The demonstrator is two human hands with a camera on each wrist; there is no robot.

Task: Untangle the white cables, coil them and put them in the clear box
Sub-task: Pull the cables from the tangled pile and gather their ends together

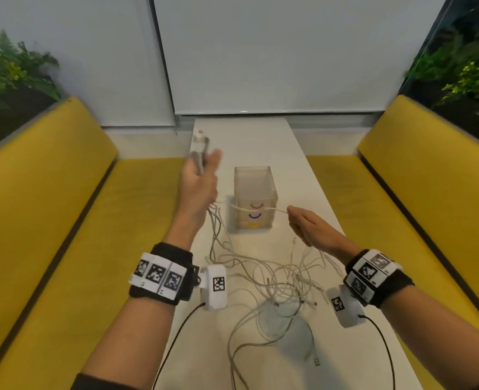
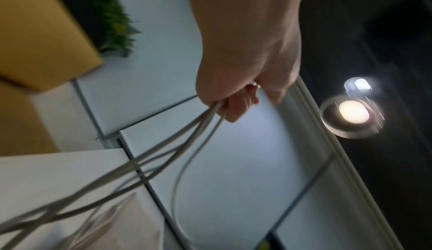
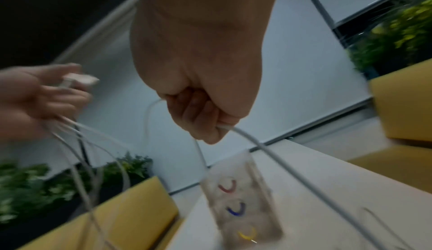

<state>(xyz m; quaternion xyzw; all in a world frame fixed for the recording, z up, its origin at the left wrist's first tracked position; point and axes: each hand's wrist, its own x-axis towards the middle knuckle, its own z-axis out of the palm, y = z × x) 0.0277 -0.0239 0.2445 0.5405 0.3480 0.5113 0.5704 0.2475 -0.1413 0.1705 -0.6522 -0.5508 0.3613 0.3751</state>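
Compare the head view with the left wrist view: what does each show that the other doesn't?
Only the head view: the right hand pinching one white cable, the tangled pile of white cables on the white table, and the curved marks on the clear box. Only the left wrist view: a lit ceiling lamp. Both: the left hand gripping several cable strands, plus the yellow bench.

Black wristbands [image 1: 159, 270] with checkered marker tags, white wrist cameras [image 1: 215, 287], black leads.
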